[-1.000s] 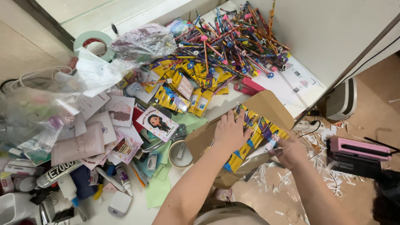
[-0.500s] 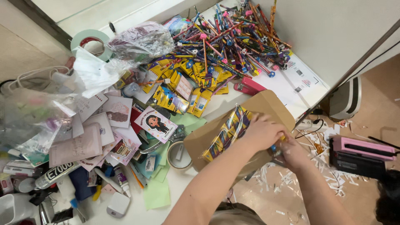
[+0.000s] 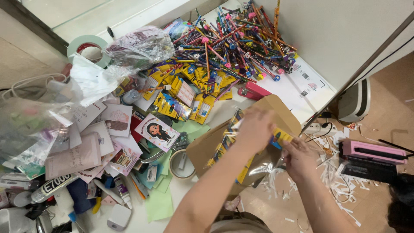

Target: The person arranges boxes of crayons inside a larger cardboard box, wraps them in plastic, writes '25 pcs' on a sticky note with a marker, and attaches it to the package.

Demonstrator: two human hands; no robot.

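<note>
Brown envelope (image 3: pixel 282 113) hangs over the desk's front edge, one clear bag (image 3: pixel 254 166) of yellow crayon packs (image 3: pixel 222 149) on it. Left hand (image 3: pixel 255 129) pressed flat on the bag; right hand (image 3: pixel 297 156) pinches its end off the edge. Desk (image 3: pixel 286 92) crammed: pencil heap (image 3: pixel 235 43), two tape rolls (image 3: pixel 182 164).

Left hand (image 3: pixel 255 129) and right hand (image 3: pixel 297 156) meet, fingers curled (both blurred).

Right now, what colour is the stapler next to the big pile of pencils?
Pink. The stapler shows best in the head view, lying beside the pencil pile.
</note>
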